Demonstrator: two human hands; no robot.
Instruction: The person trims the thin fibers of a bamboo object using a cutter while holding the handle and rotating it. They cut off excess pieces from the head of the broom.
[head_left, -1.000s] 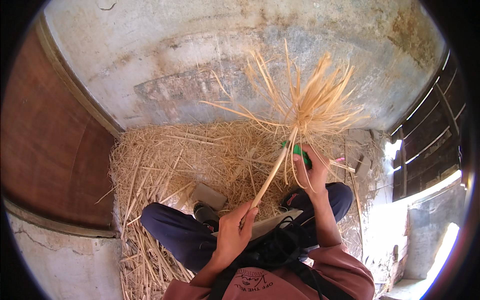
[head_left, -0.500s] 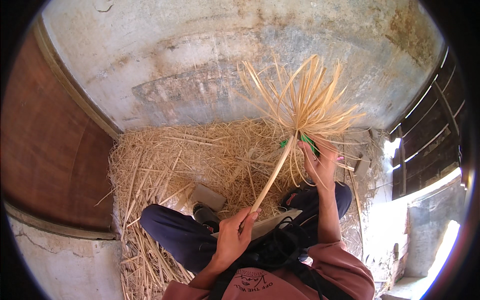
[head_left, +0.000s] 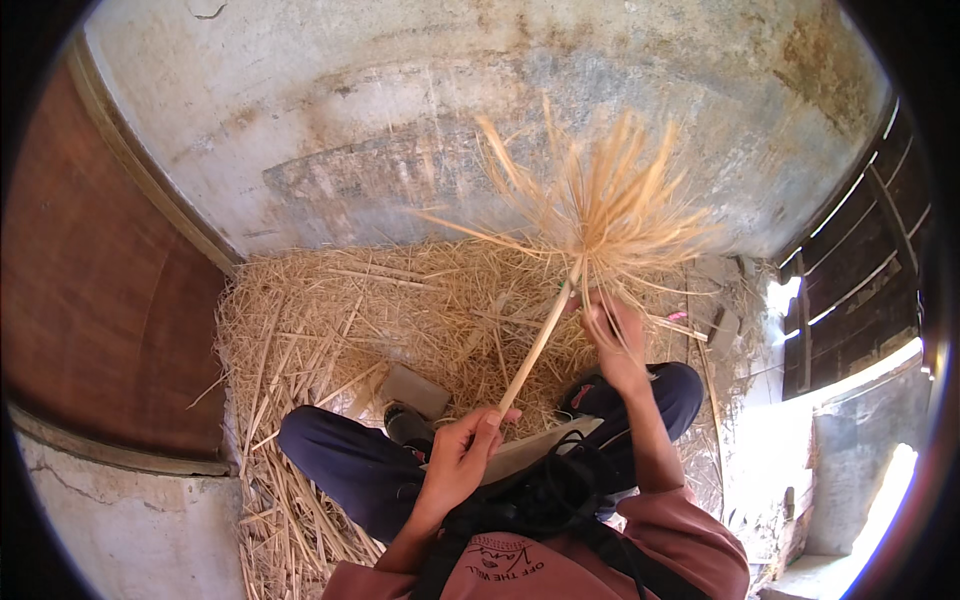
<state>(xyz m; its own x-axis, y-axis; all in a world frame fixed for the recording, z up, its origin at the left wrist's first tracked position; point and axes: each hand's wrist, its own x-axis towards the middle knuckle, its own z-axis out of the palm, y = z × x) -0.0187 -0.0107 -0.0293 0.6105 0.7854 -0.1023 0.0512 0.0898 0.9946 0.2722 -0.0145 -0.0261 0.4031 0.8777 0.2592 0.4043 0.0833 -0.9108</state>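
My left hand (head_left: 462, 462) is closed round the lower end of a pale bamboo stick (head_left: 540, 342), which slants up and to the right from it. The stick's far end is split into many thin strips (head_left: 615, 200) that fan out, blurred by motion. My right hand (head_left: 612, 330) is closed just below and right of the point where the strips spread. A few loose strips hang across its fingers, and what lies inside it is hidden. A little green shows on the stick beside that hand, too small to name.
Dry shavings and straw (head_left: 470, 290) cover the floor, with longer split strips (head_left: 310, 520) at the left. A grey block (head_left: 415, 391) lies by my foot. A plastered wall (head_left: 400, 120) stands ahead, a brown panel (head_left: 110, 280) left, a dark slatted wall (head_left: 870, 250) right.
My right hand has moved slightly down and left, and the green thing seen in it is mostly out of sight. The fanned strips have swayed; one now sticks out to the left.
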